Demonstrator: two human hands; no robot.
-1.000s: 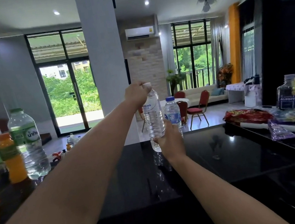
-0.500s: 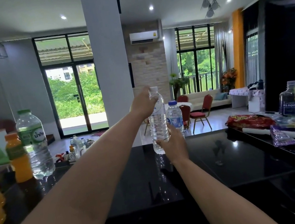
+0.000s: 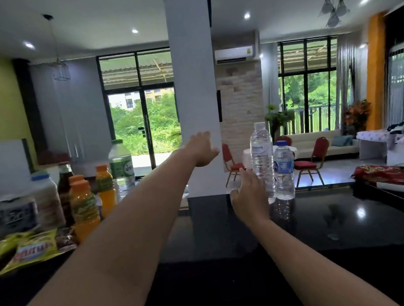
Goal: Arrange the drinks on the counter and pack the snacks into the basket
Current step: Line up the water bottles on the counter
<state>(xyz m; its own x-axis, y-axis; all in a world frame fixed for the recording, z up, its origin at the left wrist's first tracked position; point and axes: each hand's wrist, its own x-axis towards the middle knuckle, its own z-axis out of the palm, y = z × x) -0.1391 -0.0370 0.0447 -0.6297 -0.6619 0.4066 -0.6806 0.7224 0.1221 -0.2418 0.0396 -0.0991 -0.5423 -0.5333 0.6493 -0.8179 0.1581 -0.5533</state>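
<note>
fingers of right hand loose | tall water bottle just beside

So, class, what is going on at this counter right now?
A person stands at a black counter, holding nothing. A tall water bottle and a short water bottle stand upright side by side at its far edge. The right hand is open beside the tall one; the left hand hangs open in the air, nearer the orange juice bottles. Snack packets lie loose at the left.

Home: sofa, kitchen counter
</note>
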